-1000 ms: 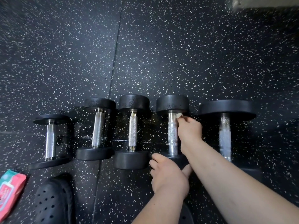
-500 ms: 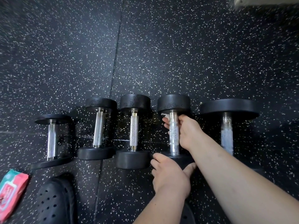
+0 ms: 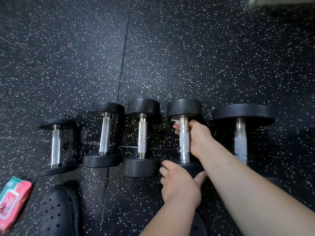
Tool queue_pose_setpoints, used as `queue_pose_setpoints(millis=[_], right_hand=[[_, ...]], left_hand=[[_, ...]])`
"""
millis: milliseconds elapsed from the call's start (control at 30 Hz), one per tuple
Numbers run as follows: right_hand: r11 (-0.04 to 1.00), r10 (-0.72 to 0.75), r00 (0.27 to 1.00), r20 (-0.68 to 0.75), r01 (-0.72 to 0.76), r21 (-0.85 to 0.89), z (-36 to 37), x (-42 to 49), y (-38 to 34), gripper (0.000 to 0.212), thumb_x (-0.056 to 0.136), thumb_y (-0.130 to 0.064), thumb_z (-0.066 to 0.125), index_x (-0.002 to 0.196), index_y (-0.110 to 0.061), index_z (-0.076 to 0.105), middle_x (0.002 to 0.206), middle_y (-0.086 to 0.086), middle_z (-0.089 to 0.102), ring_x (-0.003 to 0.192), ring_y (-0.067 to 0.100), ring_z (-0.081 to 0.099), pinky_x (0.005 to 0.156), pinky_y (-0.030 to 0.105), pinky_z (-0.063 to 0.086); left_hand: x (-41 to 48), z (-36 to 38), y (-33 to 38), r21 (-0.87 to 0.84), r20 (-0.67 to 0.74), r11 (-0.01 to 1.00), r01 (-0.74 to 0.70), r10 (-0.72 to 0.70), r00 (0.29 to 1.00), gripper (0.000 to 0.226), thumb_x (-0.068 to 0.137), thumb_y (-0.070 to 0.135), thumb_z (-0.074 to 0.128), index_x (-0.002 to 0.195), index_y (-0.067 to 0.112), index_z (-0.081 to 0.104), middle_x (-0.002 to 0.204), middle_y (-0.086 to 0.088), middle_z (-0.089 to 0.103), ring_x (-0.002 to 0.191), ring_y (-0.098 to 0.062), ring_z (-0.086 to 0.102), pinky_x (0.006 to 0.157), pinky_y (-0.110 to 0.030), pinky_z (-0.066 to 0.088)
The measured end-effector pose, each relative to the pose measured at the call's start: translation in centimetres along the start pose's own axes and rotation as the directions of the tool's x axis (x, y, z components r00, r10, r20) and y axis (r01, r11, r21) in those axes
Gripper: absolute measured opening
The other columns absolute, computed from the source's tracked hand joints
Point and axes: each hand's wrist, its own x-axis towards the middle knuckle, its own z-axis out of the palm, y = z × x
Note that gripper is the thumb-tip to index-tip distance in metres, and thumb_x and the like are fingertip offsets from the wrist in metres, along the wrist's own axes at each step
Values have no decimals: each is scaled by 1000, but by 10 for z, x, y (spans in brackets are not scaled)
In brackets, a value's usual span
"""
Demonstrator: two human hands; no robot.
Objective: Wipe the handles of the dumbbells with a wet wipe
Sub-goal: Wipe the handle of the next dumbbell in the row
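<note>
Since a second ago the right hand [image 3: 199,138] has gone from pinching the wet wipe [image 3: 175,121] at the right of the bar's top to wrapping under it, so that its fingers [image 3: 176,128] now show on the left of the handle [image 3: 184,143]. That handle belongs to the fourth dumbbell [image 3: 184,109] from the left in a row of five dumbbells [image 3: 142,133] lying on the black speckled rubber floor [image 3: 170,57]. The right hand's fingers are curled round the upper part of the chrome bar, just under the far weight head, with a white corner of the wipe poking out above the fingertips. The left hand [image 3: 179,184] grips the near weight head of the same dumbbell, with its fingers bent over the top edge and its thumb out to the right. At the lower left lie a red and green pack of wipes [image 3: 13,201] and, just beside it, a black perforated clog [image 3: 59,212].
</note>
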Motion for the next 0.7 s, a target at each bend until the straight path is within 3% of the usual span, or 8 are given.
queue_pose_setpoints(millis=[67,133,200,300,433,500,600,700], right_hand=[[998,2,999,36,1,-63,-4,-2,-5,35,109,-28,43,116,-9,72,94,12,82,95,27,75,84,37,57],[991,-53,999,2,53,-125,-6,-7,-5,30,106,-27,50,105,-10,74,93,9,82,89,24,73,88,38,57],[965,-188,977,-101,165,-202,-6,-14,-2,25,100,-26,61,88,-9,75,84,5,80,75,21,65,75,34,53],[808,-475,858,-196,337,-483,-12,-22,4,33,98,-37,68,73,-16,74,68,-4,71,67,19,60,65,31,48],[617,-661,741,-118,448,-647,-18,-36,6,21,93,-49,74,88,-31,82,75,-16,75,80,11,70,77,32,57],[528,-722,688,-75,478,-702,-17,-42,8,14,89,-48,76,89,-34,81,80,-18,73,80,8,69,72,29,54],[341,-789,613,32,480,-808,-11,-45,16,8,90,-41,79,85,-35,76,90,-17,62,71,2,54,57,23,37],[348,-804,595,-2,468,-812,-9,-41,19,12,92,-46,75,89,-35,76,92,-15,61,73,4,55,57,23,36]], left_hand=[[0,0,0,-5,5,1000,8,-8,1000,112,69,80,78,141,12,25,142,-5,39,130,-28,51,101,-41,50],[0,0,1,-13,7,1000,9,-9,1000,112,69,79,79,140,13,24,142,-5,39,130,-28,51,101,-41,51],[0,0,1,-5,0,1000,7,-7,1000,110,72,77,79,142,12,23,143,-6,39,130,-29,51,101,-41,51],[0,0,1,9,-7,1000,4,-4,1000,107,74,75,78,142,12,24,143,-6,39,129,-28,52,99,-41,50],[1,0,1,5,2,1000,6,-6,1000,102,76,72,79,139,13,25,142,-6,39,130,-28,52,99,-40,49],[0,1,1,4,2,1000,8,-8,1000,101,76,71,79,139,13,25,142,-6,39,129,-28,52,98,-40,49],[2,1,0,18,-6,1000,1,-1,1000,91,83,60,78,139,12,25,143,-7,38,130,-30,52,99,-41,49],[2,1,-1,23,-8,1000,0,0,1000,89,84,59,77,140,12,25,143,-6,38,130,-29,51,99,-41,47]])
